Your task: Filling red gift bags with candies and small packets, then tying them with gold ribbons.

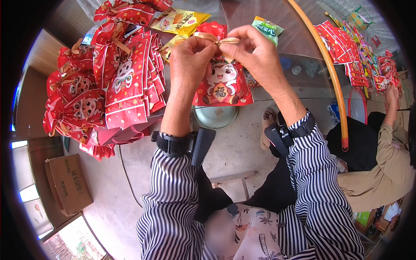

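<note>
A red gift bag (224, 84) with a printed cartoon child lies at the near edge of the glass table in front of me. Its neck is gathered under a gold ribbon bow (217, 41). My left hand (192, 55) pinches the bow's left loop between thumb and fingers. On the other side, my right hand (253, 48) pinches the right loop, close to the knot. A ribbon tail hangs below the knot, partly covered by my right fingers. The bag's red top stands out behind the bow.
Left of my hands lie a stack of flat red bags (130, 78) and several tied bags (81, 104). Yellow snack packets (182, 22) and a green one (266, 29) lie beyond. A wooden cane (325, 58) stands right. Another person's hand (392, 96) touches red bags.
</note>
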`<action>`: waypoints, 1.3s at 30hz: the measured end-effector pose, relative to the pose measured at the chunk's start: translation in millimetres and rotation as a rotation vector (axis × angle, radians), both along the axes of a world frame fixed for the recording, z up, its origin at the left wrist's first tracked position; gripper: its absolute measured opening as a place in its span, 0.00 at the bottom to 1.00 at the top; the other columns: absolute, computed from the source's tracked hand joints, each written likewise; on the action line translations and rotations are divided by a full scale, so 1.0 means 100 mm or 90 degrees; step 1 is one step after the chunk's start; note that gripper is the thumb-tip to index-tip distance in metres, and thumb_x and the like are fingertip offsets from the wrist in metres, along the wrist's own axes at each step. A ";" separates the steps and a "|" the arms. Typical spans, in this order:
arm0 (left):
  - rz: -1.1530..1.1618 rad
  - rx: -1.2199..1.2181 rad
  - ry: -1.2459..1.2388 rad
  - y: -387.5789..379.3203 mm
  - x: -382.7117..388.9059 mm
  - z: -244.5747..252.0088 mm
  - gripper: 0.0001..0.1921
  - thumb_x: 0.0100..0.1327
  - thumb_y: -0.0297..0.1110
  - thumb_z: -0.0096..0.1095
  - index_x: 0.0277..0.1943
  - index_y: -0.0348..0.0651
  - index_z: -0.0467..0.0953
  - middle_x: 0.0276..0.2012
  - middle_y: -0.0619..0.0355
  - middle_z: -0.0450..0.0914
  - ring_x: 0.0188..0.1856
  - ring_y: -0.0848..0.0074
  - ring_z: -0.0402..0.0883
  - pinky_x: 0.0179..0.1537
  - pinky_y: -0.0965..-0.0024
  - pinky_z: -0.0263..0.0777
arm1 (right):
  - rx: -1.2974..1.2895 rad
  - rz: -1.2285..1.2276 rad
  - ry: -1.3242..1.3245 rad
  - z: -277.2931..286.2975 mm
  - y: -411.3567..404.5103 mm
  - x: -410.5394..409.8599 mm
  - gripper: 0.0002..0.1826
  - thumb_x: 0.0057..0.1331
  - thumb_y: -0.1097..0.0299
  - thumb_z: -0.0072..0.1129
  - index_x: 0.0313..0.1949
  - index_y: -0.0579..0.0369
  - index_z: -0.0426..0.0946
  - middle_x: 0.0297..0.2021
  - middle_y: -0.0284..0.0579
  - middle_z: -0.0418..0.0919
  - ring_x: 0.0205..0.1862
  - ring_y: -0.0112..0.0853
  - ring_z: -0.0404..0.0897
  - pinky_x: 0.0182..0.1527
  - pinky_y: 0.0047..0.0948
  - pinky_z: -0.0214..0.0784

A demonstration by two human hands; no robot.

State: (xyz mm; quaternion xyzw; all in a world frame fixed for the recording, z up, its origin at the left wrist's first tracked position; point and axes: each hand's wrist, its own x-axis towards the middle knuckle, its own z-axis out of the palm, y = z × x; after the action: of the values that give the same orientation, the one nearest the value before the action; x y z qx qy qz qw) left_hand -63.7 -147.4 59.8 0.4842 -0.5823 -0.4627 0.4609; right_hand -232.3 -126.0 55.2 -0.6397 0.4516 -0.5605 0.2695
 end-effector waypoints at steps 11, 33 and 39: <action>-0.012 -0.027 -0.003 0.05 -0.01 0.01 0.12 0.67 0.35 0.61 0.41 0.33 0.85 0.25 0.58 0.84 0.18 0.85 0.76 0.19 0.78 0.68 | 0.067 -0.010 0.009 -0.01 0.01 0.02 0.08 0.69 0.67 0.61 0.37 0.61 0.79 0.29 0.35 0.83 0.32 0.18 0.78 0.35 0.22 0.71; -0.029 0.035 0.169 0.03 -0.05 -0.03 0.12 0.66 0.32 0.64 0.42 0.29 0.78 0.23 0.54 0.83 0.20 0.79 0.81 0.22 0.79 0.72 | 0.151 0.072 -0.124 -0.01 -0.03 -0.02 0.10 0.71 0.65 0.58 0.42 0.60 0.80 0.32 0.33 0.82 0.34 0.17 0.76 0.39 0.19 0.70; 0.027 -0.006 0.066 0.07 -0.08 0.09 0.22 0.65 0.39 0.66 0.46 0.25 0.71 0.27 0.48 0.84 0.21 0.75 0.83 0.24 0.76 0.76 | 0.087 0.009 -0.016 0.02 0.01 -0.03 0.10 0.72 0.64 0.57 0.42 0.58 0.80 0.32 0.30 0.80 0.32 0.16 0.72 0.37 0.16 0.67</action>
State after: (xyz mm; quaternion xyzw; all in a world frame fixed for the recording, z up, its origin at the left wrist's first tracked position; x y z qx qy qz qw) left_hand -71.5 -140.4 68.8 0.4699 -0.5490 -0.4747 0.5025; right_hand -234.9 -125.2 57.0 -0.6161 0.4808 -0.5344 0.3220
